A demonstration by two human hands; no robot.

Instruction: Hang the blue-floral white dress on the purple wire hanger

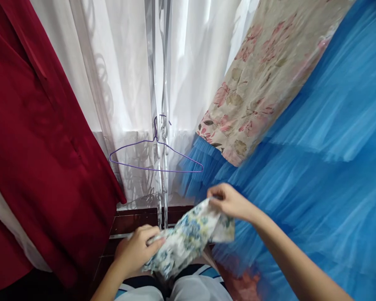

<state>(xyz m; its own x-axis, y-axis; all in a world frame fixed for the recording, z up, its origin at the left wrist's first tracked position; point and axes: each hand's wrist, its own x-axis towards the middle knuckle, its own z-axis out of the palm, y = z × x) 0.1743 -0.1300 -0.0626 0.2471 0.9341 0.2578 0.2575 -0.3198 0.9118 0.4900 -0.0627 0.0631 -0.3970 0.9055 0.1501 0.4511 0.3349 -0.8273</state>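
A white cloth garment with a blue and yellow floral print (188, 232) is stretched between my two hands, low in the view above my lap. Its exact kind is hard to make out because it is bunched and partly blurred. My left hand (139, 246) grips its left end, thumb on top. The upper right end is pinched by my right hand (228, 201), with a loose flap of cloth below the fingers. Beyond my hands, a purple wire hanger (156, 169) hangs with no garment on it from a pale metal rack (158, 83).
Dark red cloth (50, 138) hangs at the left. A beige dress fabric with pink flowers (244, 100) and layered blue tulle (326, 167) fill the right side. White curtains (125, 75) hang behind the rack, above a dark brown floor (128, 221).
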